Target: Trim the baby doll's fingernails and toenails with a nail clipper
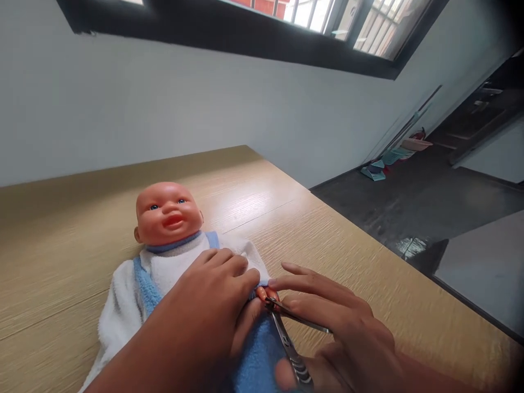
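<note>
A baby doll [168, 213] in a white and blue fleece outfit lies face up on the wooden table [262, 202]. My left hand [216, 295] rests across its chest, thumb and fingers closed around the doll's small hand [262, 293] where it comes out of the sleeve cuff. In my right hand [339, 322] is a metal nail clipper [289, 338], its lever raised. The thumb lies by the clipper's lower end and the fingers lie along the lever. The clipper's jaws are at the doll's fingers; whether they touch cannot be made out.
Behind the table is a white wall [164, 109] with a dark-framed barred window [311, 16]. The table's right edge drops to a dark floor [393, 213]. A dustpan [373, 170] and a pink basin [416, 144] stand by the wall farther off.
</note>
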`<act>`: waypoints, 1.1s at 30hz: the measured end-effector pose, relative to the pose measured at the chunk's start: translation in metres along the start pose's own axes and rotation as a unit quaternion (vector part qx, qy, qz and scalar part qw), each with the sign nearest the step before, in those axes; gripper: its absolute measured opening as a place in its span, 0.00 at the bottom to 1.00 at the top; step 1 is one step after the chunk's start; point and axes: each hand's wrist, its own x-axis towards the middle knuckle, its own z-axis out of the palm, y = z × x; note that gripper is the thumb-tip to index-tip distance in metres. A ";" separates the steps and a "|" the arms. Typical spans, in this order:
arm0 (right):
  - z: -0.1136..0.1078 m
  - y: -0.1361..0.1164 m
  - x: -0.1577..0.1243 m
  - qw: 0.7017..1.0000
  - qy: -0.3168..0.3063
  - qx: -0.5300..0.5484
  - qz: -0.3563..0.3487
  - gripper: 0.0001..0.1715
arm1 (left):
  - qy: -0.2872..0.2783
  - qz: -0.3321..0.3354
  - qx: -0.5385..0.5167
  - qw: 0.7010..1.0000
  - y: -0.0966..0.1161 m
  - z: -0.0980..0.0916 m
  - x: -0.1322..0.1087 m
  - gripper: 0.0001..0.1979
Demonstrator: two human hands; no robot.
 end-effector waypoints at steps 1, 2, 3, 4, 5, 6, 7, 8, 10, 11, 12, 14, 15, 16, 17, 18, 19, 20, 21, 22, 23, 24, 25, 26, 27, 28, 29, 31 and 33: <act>-0.001 -0.001 0.001 1.000 -0.007 -0.003 0.019 0.19 | 0.002 0.005 0.001 1.000 0.000 0.000 0.000 0.15; -0.002 -0.002 0.001 0.999 -0.015 -0.003 0.035 0.19 | 0.003 0.010 0.003 1.000 -0.001 0.000 0.000 0.16; -0.003 -0.002 0.001 0.999 -0.019 -0.001 0.042 0.19 | 0.005 0.013 0.006 1.000 -0.001 0.000 0.000 0.15; -0.003 -0.001 0.001 0.999 -0.021 0.002 0.045 0.20 | 0.007 0.014 0.009 1.000 -0.002 0.000 0.000 0.15; -0.004 0.000 0.001 0.999 -0.023 0.010 0.041 0.21 | 0.008 0.014 0.011 1.000 -0.002 0.000 0.000 0.14; -0.004 0.002 0.001 0.999 -0.030 0.020 0.030 0.21 | 0.010 0.014 0.012 1.000 -0.002 0.000 -0.001 0.14; -0.004 0.003 0.001 0.999 -0.038 0.030 0.020 0.20 | 0.014 0.015 0.010 1.000 -0.002 0.000 -0.001 0.14; -0.005 0.005 0.001 0.998 -0.046 0.039 0.013 0.18 | 0.019 0.015 0.008 1.000 -0.002 0.000 -0.002 0.14; -0.005 0.006 0.001 0.997 -0.059 0.050 0.006 0.11 | 0.027 0.019 0.004 0.999 -0.003 0.000 -0.003 0.13; -0.004 0.006 0.001 0.997 -0.059 0.054 0.004 0.10 | 0.031 0.021 0.003 0.999 -0.003 0.001 -0.004 0.14; -0.004 0.006 0.001 0.997 -0.055 0.056 0.002 0.09 | 0.033 0.022 0.003 0.999 -0.003 0.001 -0.005 0.14; -0.002 0.006 0.001 0.998 -0.042 0.055 -0.006 0.12 | 0.033 0.025 0.005 0.999 -0.003 0.001 -0.005 0.14; -0.001 0.006 0.001 0.998 -0.037 0.052 -0.013 0.17 | 0.032 0.026 0.005 0.999 -0.003 0.001 -0.005 0.14; -0.001 0.006 0.001 0.998 -0.033 0.050 -0.024 0.22 | 0.032 0.027 0.006 0.999 -0.003 0.000 -0.005 0.14; 0.000 0.006 0.001 0.998 -0.035 0.048 -0.032 0.24 | 0.032 0.028 0.007 0.999 -0.003 0.000 -0.004 0.15; 0.000 0.006 0.001 0.998 -0.039 0.046 -0.037 0.23 | 0.034 0.030 0.009 0.999 -0.003 0.000 -0.004 0.15; -0.001 0.006 0.002 0.997 -0.044 0.042 -0.037 0.21 | 0.035 0.031 0.011 0.999 -0.003 0.000 -0.004 0.15; -0.001 0.005 0.002 0.997 -0.047 0.038 -0.039 0.19 | 0.037 0.032 0.013 0.999 -0.003 -0.001 -0.004 0.15; -0.001 0.005 0.002 0.997 -0.053 0.034 -0.040 0.17 | 0.040 0.033 0.014 0.999 -0.003 -0.001 -0.003 0.15; -0.001 0.005 0.002 0.997 -0.056 0.028 -0.044 0.16 | 0.042 0.034 0.016 0.998 -0.003 -0.001 -0.004 0.15; 0.000 0.005 0.001 0.997 -0.056 0.023 -0.052 0.16 | 0.042 0.034 0.017 0.998 -0.003 -0.001 -0.004 0.15; 0.000 0.005 0.001 0.996 -0.050 0.021 -0.064 0.16 | 0.042 0.034 0.018 0.998 -0.003 -0.001 -0.004 0.15; 0.001 0.006 0.001 0.996 -0.045 0.019 -0.072 0.16 | 0.042 0.035 0.020 0.998 -0.003 -0.001 -0.004 0.15; 0.002 0.006 0.001 0.996 -0.043 0.017 -0.080 0.17 | 0.044 0.038 0.022 0.998 -0.003 -0.001 -0.004 0.15; 0.002 0.006 0.001 0.995 -0.044 0.014 -0.085 0.18 | 0.044 0.039 0.024 0.998 -0.003 -0.001 -0.005 0.14; 0.002 0.006 0.001 0.995 -0.043 0.010 -0.089 0.18 | 0.045 0.040 0.025 0.998 -0.004 -0.001 -0.005 0.14; 0.003 0.006 0.001 0.995 -0.046 0.005 -0.091 0.18 | 0.045 0.042 0.026 0.998 -0.004 -0.001 -0.005 0.14; 0.003 0.006 0.000 0.994 -0.049 -0.007 -0.098 0.16 | 0.043 0.043 0.026 0.998 -0.005 -0.001 -0.005 0.14; 0.004 0.006 -0.001 0.996 -0.033 -0.009 -0.086 0.15 | 0.040 0.042 0.028 0.998 -0.005 0.000 -0.005 0.14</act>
